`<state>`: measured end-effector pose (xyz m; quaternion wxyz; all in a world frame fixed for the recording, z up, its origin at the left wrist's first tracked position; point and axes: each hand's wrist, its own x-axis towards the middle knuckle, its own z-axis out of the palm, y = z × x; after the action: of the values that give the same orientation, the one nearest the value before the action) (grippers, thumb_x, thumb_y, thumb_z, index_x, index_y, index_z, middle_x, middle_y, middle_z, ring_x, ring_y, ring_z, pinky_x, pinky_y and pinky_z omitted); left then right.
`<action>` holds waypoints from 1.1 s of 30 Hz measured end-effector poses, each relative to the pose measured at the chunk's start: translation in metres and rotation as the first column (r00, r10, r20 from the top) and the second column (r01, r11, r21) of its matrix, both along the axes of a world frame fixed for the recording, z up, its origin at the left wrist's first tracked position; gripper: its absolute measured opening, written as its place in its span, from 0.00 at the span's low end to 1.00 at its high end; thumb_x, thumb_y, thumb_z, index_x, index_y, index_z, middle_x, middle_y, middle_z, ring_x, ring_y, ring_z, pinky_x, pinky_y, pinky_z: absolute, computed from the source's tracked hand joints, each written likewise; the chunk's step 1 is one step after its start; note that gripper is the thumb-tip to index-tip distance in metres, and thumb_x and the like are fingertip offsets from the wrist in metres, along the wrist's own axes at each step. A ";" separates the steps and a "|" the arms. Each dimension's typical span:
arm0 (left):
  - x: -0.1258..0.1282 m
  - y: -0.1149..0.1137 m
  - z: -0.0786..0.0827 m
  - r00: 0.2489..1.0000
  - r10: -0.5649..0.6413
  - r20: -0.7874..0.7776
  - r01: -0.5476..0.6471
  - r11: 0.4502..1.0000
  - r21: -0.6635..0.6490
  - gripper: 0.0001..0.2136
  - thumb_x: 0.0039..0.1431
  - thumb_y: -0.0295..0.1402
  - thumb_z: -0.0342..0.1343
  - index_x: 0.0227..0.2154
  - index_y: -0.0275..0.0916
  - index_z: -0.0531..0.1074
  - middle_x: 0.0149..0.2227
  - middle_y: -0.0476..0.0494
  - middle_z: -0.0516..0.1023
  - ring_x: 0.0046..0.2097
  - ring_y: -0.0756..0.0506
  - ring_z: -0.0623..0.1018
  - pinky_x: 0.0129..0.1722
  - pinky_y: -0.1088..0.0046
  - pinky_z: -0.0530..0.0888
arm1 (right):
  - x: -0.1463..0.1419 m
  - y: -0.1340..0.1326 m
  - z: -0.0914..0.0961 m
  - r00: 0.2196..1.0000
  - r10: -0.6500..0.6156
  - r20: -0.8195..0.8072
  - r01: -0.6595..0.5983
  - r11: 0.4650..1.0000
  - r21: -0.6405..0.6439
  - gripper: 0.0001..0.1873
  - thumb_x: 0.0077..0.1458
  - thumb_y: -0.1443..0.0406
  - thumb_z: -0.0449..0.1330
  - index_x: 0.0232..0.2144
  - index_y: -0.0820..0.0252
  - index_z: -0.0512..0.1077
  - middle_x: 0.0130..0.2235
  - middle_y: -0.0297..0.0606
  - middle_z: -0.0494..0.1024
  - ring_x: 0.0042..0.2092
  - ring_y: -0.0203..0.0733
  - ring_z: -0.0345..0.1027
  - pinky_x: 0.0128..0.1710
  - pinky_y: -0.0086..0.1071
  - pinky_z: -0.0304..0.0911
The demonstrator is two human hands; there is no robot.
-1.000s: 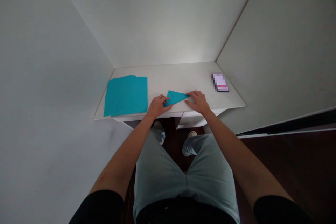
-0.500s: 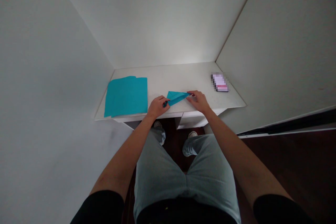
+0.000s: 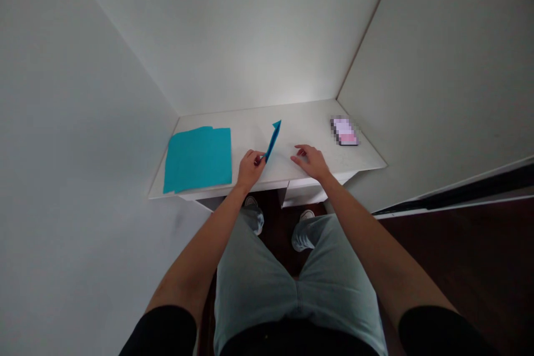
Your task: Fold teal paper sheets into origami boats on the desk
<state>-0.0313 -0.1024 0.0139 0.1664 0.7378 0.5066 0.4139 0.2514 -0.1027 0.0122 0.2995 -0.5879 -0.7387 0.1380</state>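
Observation:
A small folded blue paper (image 3: 273, 139) is pinched at its near end by my left hand (image 3: 251, 168). It stands up narrow, almost edge-on to me, and its far tip has a small flap sticking out to the left. My fingers cover the end that I grip. To the right of the paper, apart from it, my right hand (image 3: 310, 161) is over the white desk (image 3: 308, 122) with thumb and fingers parted and nothing between them.
Flat blue paper sheets (image 3: 198, 158) lie slightly out of line on the desk's left side. A phone (image 3: 344, 131) with a blurred screen lies at the right. White walls enclose the desk at the back and both sides, and my legs are below its front edge.
My right hand has let go of the folded paper. In my left hand, the paper has swung from lying toward the right to pointing up and away, turned edge-on.

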 end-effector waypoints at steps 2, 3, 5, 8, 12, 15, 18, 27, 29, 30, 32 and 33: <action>0.017 -0.002 0.000 1.000 -0.030 -0.004 0.030 1.000 -0.007 0.07 0.66 0.24 0.60 0.42 0.40 0.79 0.34 0.49 0.74 0.36 0.47 0.77 0.41 0.69 0.77 | 0.001 0.000 0.000 1.000 0.014 -0.006 -0.014 1.000 0.004 0.29 0.69 0.44 0.58 0.59 0.57 0.76 0.48 0.45 0.86 0.50 0.54 0.78 0.55 0.48 0.69; 0.027 -0.004 -0.001 0.998 -0.061 -0.016 0.061 0.998 -0.013 0.07 0.65 0.24 0.60 0.42 0.40 0.78 0.34 0.49 0.75 0.36 0.47 0.77 0.42 0.69 0.77 | 0.002 0.000 0.000 1.000 0.021 -0.007 -0.021 1.000 0.008 0.28 0.70 0.44 0.57 0.59 0.57 0.76 0.48 0.45 0.86 0.50 0.53 0.78 0.56 0.48 0.69; 0.044 -0.007 -0.003 0.990 -0.133 -0.043 0.132 0.991 -0.027 0.06 0.67 0.25 0.59 0.43 0.41 0.78 0.35 0.49 0.75 0.36 0.47 0.77 0.42 0.69 0.76 | 0.003 0.001 0.000 1.000 0.026 0.013 -0.026 1.000 0.014 0.27 0.71 0.45 0.55 0.56 0.57 0.77 0.48 0.45 0.85 0.50 0.53 0.78 0.55 0.47 0.68; 0.060 -0.010 -0.006 0.974 -0.210 -0.082 0.208 0.977 -0.037 0.06 0.69 0.27 0.59 0.46 0.42 0.77 0.36 0.49 0.76 0.37 0.47 0.77 0.42 0.69 0.76 | 0.003 0.003 -0.001 0.995 -0.004 0.100 0.004 1.000 0.002 0.25 0.72 0.46 0.53 0.47 0.57 0.79 0.45 0.47 0.85 0.49 0.55 0.77 0.52 0.45 0.68; 0.063 -0.012 -0.008 0.962 -0.241 -0.128 0.241 0.970 -0.017 0.07 0.71 0.29 0.57 0.47 0.43 0.77 0.35 0.49 0.76 0.37 0.47 0.77 0.42 0.69 0.76 | 0.003 0.006 -0.003 0.983 -0.034 0.178 0.035 0.999 -0.007 0.20 0.72 0.52 0.53 0.40 0.56 0.79 0.45 0.47 0.85 0.50 0.56 0.77 0.49 0.43 0.66; 0.062 -0.015 -0.007 0.949 -0.261 -0.175 0.266 0.964 0.005 0.07 0.73 0.30 0.56 0.48 0.43 0.77 0.36 0.47 0.77 0.37 0.46 0.78 0.45 0.68 0.77 | 0.002 0.009 -0.004 0.979 -0.061 0.197 0.071 0.996 -0.046 0.21 0.72 0.54 0.51 0.35 0.56 0.79 0.42 0.46 0.86 0.47 0.55 0.79 0.47 0.41 0.66; 0.062 -0.017 -0.007 0.936 -0.304 -0.179 0.309 0.951 -0.001 0.07 0.73 0.35 0.57 0.48 0.42 0.77 0.36 0.46 0.77 0.39 0.45 0.78 0.46 0.67 0.78 | 0.003 0.010 -0.006 0.980 -0.079 0.181 0.091 0.994 -0.062 0.22 0.71 0.52 0.53 0.34 0.55 0.81 0.39 0.45 0.86 0.44 0.54 0.79 0.44 0.40 0.67; 0.067 0.021 -0.011 0.991 -0.081 0.106 0.099 0.980 -0.175 0.19 0.78 0.36 0.51 0.66 0.42 0.72 0.58 0.37 0.73 0.44 0.47 0.82 0.52 0.65 0.81 | 0.006 0.006 -0.008 0.998 -0.041 -0.037 0.039 0.998 -0.053 0.18 0.68 0.58 0.52 0.40 0.55 0.82 0.41 0.41 0.88 0.41 0.52 0.80 0.44 0.40 0.73; 0.068 0.026 -0.013 0.982 -0.135 0.134 0.160 0.968 -0.192 0.17 0.77 0.34 0.50 0.62 0.40 0.76 0.54 0.38 0.76 0.43 0.47 0.82 0.54 0.64 0.81 | 0.006 0.005 -0.007 0.997 -0.032 -0.064 0.029 0.999 -0.044 0.18 0.68 0.58 0.53 0.44 0.54 0.83 0.44 0.40 0.88 0.43 0.51 0.81 0.46 0.41 0.74; 0.068 0.027 -0.014 0.976 -0.161 0.149 0.189 0.962 -0.195 0.16 0.77 0.33 0.50 0.59 0.39 0.78 0.52 0.38 0.77 0.42 0.47 0.82 0.54 0.64 0.82 | 0.005 0.004 -0.006 0.997 -0.031 -0.070 0.028 0.999 -0.043 0.18 0.67 0.58 0.54 0.46 0.54 0.83 0.45 0.40 0.89 0.43 0.52 0.81 0.47 0.41 0.74; 0.068 0.026 -0.014 0.966 -0.194 0.172 0.226 0.954 -0.197 0.15 0.77 0.31 0.50 0.56 0.39 0.79 0.53 0.38 0.77 0.41 0.48 0.82 0.52 0.64 0.83 | 0.005 0.003 -0.005 0.996 -0.040 -0.083 0.037 0.998 -0.042 0.18 0.66 0.57 0.56 0.49 0.54 0.83 0.46 0.41 0.89 0.44 0.53 0.82 0.49 0.43 0.75; 0.067 0.025 -0.014 0.964 -0.200 0.175 0.234 0.952 -0.198 0.16 0.76 0.30 0.50 0.56 0.39 0.79 0.55 0.38 0.77 0.40 0.49 0.82 0.51 0.65 0.83 | 0.004 0.002 -0.005 0.994 -0.046 -0.097 0.042 0.998 -0.042 0.19 0.67 0.57 0.57 0.51 0.54 0.83 0.47 0.42 0.89 0.45 0.54 0.82 0.50 0.44 0.75</action>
<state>0.0359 -0.0776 -0.0005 0.3289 0.7326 0.4500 0.3906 0.2558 -0.1006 0.0074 0.3265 -0.6024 -0.7071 0.1749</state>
